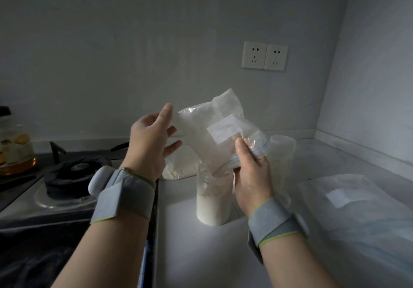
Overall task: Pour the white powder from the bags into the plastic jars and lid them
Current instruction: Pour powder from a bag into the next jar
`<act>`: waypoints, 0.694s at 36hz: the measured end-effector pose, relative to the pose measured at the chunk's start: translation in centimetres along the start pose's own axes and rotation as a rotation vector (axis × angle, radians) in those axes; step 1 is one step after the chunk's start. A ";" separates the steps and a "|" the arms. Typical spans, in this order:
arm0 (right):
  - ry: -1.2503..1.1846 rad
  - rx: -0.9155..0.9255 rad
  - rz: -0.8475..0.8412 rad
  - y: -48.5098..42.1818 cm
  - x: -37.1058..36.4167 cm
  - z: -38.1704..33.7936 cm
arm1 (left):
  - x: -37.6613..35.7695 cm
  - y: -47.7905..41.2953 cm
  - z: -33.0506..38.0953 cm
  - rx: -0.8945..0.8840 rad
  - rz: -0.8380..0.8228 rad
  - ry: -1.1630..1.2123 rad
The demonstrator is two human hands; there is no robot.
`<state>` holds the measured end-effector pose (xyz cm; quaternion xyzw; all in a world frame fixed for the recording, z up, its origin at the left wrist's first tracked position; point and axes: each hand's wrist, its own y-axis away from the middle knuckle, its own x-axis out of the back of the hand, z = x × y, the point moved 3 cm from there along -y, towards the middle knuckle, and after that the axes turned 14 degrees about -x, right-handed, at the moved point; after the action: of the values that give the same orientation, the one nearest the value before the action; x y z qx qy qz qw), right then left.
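I hold a clear zip bag of white powder (207, 131) tilted mouth-down over an open plastic jar (213, 202) that is about half full of powder. My right hand (252, 173) pinches the bag's blue-zip mouth just above the jar's rim. My left hand (152, 140) supports the bag's raised bottom end with its fingertips. A second clear jar (282, 153) stands behind my right hand, partly hidden. Another bag of powder (178, 167) lies on the counter behind the first jar.
An emptied flat bag (348, 198) lies on the white counter at the right. A gas stove (67, 176) sits to the left, with a glass jar (13, 149) of yellowish contents beyond it. Two wall sockets (264, 55) are above the counter. The walls meet in a corner at the right.
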<state>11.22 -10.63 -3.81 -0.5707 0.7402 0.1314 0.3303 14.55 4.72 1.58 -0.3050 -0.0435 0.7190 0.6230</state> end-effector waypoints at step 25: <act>0.303 -0.044 0.038 0.2 0.4 -0.3 | -0.4 0.7 -1.0 0.161 -0.309 -0.101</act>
<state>10.87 -11.09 -3.87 -0.5770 0.7892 0.0663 0.1998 14.43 3.87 0.66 -0.2071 -0.0634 0.6302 0.7456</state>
